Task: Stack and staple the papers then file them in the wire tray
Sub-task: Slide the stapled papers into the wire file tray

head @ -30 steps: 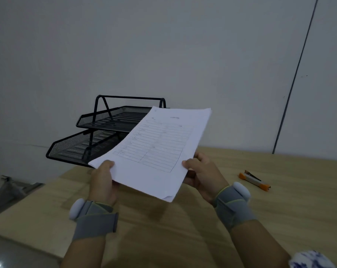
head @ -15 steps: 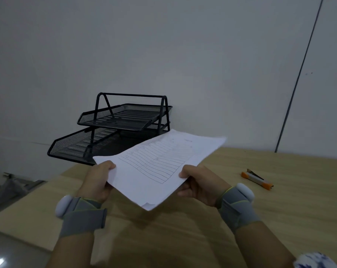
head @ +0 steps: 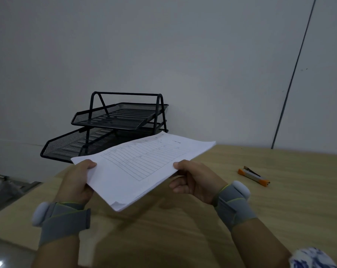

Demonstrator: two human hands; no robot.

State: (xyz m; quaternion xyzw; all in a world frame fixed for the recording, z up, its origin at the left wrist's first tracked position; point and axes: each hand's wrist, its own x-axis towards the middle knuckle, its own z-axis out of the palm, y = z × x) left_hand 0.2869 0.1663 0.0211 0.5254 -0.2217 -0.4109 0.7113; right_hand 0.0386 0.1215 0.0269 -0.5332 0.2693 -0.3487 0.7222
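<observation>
While the stack of papers (head: 144,167) is held nearly flat above the wooden table (head: 279,209), its left edge is clamped in the grip of the left hand (head: 77,182) and its right edge in the grip of the right hand (head: 194,180), thumbs on top. A ruled form is printed on the top sheet, and the far corner is pointed toward the black two-tier wire tray (head: 109,122) set at the table's back left by the wall. An orange-ended stapler (head: 253,176) is seen lying on the table, well apart to the right.
</observation>
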